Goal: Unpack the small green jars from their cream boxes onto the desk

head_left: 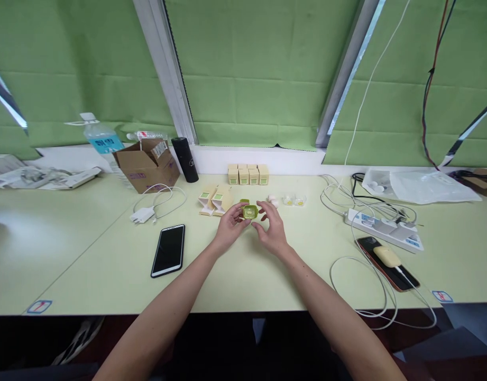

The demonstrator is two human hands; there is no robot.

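Note:
A small green case with a hollow middle is gripped by my left hand, thumb on its near side. A green flap or lid shows just behind it. At the case's right side, my right hand has its fingers curved and apart, with nothing visible between them; whether a fingertip touches the case I cannot tell. Opened cream cartons lie behind my left hand. Small pale pink pieces sit beyond my right fingers, and clear containers with yellow contents stand further right.
Several small closed cartons stand by the wall. Leftward are a phone, a white charger, a cardboard box and a black flask. On the right lie a power strip, loose cables and another phone.

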